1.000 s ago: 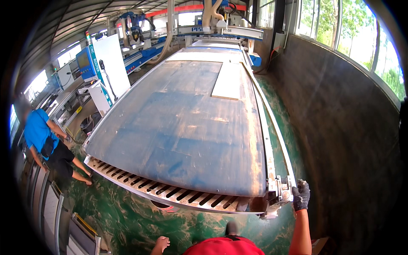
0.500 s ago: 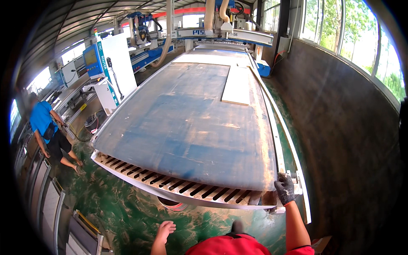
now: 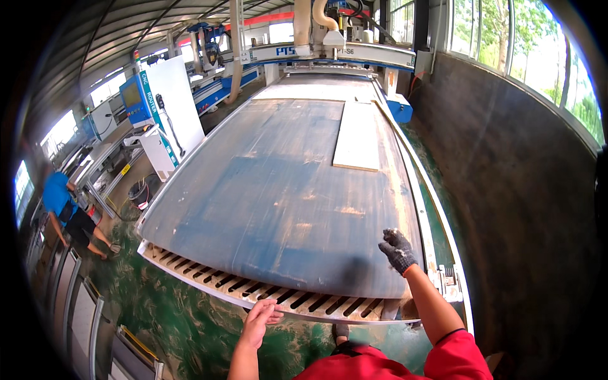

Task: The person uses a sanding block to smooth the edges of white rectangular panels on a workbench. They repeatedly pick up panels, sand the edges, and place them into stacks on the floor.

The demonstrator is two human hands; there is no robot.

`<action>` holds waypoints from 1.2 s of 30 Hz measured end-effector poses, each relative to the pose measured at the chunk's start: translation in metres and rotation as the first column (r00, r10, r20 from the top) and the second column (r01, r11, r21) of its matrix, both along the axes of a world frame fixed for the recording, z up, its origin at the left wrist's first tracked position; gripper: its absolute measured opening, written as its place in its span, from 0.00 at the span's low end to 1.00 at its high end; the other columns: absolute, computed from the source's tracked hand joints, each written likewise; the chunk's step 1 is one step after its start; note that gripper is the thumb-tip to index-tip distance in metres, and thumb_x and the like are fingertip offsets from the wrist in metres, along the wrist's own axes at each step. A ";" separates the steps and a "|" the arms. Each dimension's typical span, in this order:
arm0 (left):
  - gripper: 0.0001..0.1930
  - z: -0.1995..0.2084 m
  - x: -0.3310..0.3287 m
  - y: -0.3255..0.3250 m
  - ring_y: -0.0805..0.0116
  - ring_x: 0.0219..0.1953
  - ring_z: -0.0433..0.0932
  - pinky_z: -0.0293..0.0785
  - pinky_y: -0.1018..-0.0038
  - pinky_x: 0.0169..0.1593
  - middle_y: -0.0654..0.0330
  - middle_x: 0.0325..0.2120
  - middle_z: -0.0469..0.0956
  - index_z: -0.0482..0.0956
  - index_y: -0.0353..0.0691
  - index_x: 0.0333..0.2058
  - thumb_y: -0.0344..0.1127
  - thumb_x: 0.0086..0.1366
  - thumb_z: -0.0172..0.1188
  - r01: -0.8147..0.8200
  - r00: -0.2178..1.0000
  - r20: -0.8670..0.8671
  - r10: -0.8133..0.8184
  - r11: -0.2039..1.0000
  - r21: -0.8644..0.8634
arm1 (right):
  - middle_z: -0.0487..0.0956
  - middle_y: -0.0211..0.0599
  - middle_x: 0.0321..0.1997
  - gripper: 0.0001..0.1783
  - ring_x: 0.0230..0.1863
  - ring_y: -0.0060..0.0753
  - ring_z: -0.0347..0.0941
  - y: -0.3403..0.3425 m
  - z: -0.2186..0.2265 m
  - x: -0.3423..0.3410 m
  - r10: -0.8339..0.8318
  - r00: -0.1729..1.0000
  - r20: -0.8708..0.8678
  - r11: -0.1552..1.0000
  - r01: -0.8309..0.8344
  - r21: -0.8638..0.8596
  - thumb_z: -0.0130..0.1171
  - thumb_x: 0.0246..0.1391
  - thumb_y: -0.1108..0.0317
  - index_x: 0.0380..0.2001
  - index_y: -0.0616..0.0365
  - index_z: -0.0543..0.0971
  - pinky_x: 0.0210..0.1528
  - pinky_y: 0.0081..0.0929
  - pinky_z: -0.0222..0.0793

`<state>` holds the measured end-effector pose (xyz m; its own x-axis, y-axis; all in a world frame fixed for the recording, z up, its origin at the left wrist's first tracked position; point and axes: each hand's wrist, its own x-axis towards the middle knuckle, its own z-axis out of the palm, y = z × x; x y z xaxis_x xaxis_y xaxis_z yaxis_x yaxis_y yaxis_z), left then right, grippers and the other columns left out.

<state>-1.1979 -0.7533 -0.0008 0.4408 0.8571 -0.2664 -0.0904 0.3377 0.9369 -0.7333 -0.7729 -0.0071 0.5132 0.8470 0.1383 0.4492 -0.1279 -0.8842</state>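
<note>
My left hand (image 3: 258,320) is bare and hangs before the near end of a long machine bed. Its fingers are loosely bent and apart, with nothing in them. My right hand (image 3: 398,252) wears a dark grey glove and hovers over the near right part of the dusty blue-grey sheet (image 3: 266,196) on the bed. Its fingers are curved and look apart; no held thing can be made out. Farther up the sheet, on the right, lies a white rectangular board (image 3: 356,136). A slotted edge (image 3: 272,292) shows below the sheet's near end.
A machine gantry (image 3: 373,56) with hoses crosses the bed's far end. A white control cabinet (image 3: 174,104) stands left, near a black bucket (image 3: 139,193). A person in a blue shirt (image 3: 60,196) bends at far left. Metal-framed panels (image 3: 85,323) stand lower left; a dark wall (image 3: 506,164) runs along the right.
My right hand has left the bed's near right corner and moved up and left over the sheet. My left hand has risen toward the slotted edge. The person at left has bent forward.
</note>
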 end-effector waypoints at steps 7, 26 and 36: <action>0.17 0.029 0.093 0.087 0.65 0.44 0.79 0.74 0.69 0.47 0.53 0.49 0.76 0.68 0.37 0.55 0.40 0.73 0.51 0.064 0.997 -0.053 -0.060 0.995 0.076 | 0.78 0.53 0.54 0.35 0.55 0.47 0.76 0.114 -0.005 0.072 -0.075 0.997 -0.003 0.987 0.074 -0.144 0.66 0.47 0.59 0.57 0.63 0.72 0.57 0.36 0.71; 0.33 -0.003 0.362 0.348 0.63 0.49 0.76 0.73 0.70 0.48 0.50 0.65 0.59 0.54 0.38 0.66 0.51 0.72 0.51 0.149 0.934 -0.339 -0.109 0.984 0.096 | 0.81 0.49 0.32 0.31 0.20 0.39 0.78 0.330 -0.023 0.246 -0.233 0.968 -0.092 0.941 0.201 -0.273 0.54 0.51 0.66 0.59 0.64 0.66 0.22 0.35 0.76; 0.35 -0.030 0.468 0.444 0.69 0.34 0.78 0.74 0.73 0.37 0.52 0.63 0.64 0.55 0.38 0.66 0.54 0.69 0.53 0.051 0.945 -0.325 -0.029 0.997 0.059 | 0.80 0.38 0.34 0.20 0.30 0.34 0.78 0.339 -0.067 0.273 -0.255 0.872 -0.418 0.967 0.229 -0.112 0.64 0.44 0.65 0.42 0.61 0.77 0.31 0.32 0.74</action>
